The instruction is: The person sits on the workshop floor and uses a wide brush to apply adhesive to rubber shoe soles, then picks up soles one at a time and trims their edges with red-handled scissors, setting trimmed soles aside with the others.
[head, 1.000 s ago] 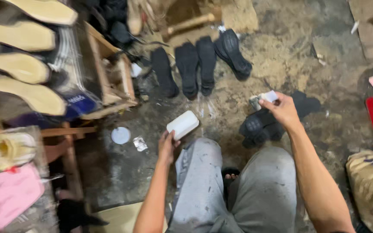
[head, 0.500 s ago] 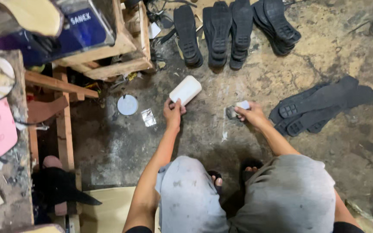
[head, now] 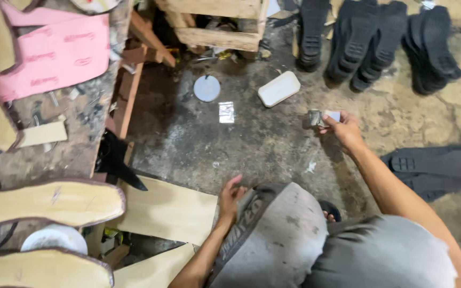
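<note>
Pinching a small silvery-grey tin with a pale lid [head: 320, 117], the right hand [head: 343, 131] held it above the stained concrete floor [head: 252, 149], well in from the floor's edges. It looked light, rigid and smooth, likely slippery, best gripped round its sides. The left hand [head: 229, 198] rested loosely curled and empty on the grey-clad knee [head: 278, 224]. A white rounded plastic block [head: 279, 88] lay near, black ridged rubber soles [head: 372, 42] beyond it.
</note>
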`<state>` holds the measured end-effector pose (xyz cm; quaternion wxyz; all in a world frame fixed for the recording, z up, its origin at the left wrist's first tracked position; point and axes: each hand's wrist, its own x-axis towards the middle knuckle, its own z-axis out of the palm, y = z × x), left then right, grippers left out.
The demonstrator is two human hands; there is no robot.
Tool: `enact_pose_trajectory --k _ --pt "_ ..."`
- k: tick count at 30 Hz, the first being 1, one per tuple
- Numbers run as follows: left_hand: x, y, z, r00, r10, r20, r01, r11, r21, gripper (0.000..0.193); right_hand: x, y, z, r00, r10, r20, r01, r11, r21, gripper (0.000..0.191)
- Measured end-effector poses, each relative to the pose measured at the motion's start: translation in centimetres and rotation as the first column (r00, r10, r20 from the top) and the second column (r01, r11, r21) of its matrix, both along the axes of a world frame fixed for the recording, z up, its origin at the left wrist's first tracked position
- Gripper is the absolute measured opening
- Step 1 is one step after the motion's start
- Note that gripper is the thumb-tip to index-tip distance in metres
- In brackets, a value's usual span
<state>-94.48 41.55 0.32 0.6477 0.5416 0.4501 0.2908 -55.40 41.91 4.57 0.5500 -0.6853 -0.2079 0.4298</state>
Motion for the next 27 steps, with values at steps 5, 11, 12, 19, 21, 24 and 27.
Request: enact_pose_trajectory --k 5,11,12,19,21,24,27 --pt "-5.4 0.3 -0.8 0.954 0.181 -0.24 -0.174 0.983 0.05 0.037 0.0 1.0 -2.3 0.997 0.073 0.029 -0.072 0.996 -0.054 0.028" --pt "-9.5 4.0 2.5 0.838 0.48 -0.257 -0.394 0.861 0.322 0.04 -0.9 1.3 -6.1 0.991 0.083 0.108 -0.089 0.995 0.052 0.029" --pt "-10.1 4.2 3.6 0.834 0.499 -0.235 -0.404 0.842 0.357 0.039 -0.7 1.0 -6.4 0.93 0.079 0.359 -0.118 0.989 0.087 0.031" --pt "-13.7 6.3 9.2 0.557 0.804 -0.207 -0.385 0.471 0.794 0.03 -1.2 -4.7 -7.0 0.814 -0.109 0.571 -0.048 0.966 0.253 0.022" --pt "-14.8 8.2 10.2 0.494 0.851 -0.178 -0.485 0.439 0.757 0.027 -2.0 -6.8 -7.7 0.852 -0.111 0.512 -0.028 0.966 0.257 0.016" --pt "-15.7 11.1 10.8 0.467 0.874 -0.135 -0.664 0.448 0.599 0.023 -3.2 -9.5 -8.9 0.899 -0.106 0.425 -0.004 0.968 0.249 0.012" --pt "-15.7 12.4 10.6 0.439 0.894 -0.091 -0.807 0.437 0.398 0.032 -4.1 -11.4 -9.6 0.969 -0.145 0.2 0.098 0.968 0.23 0.015"
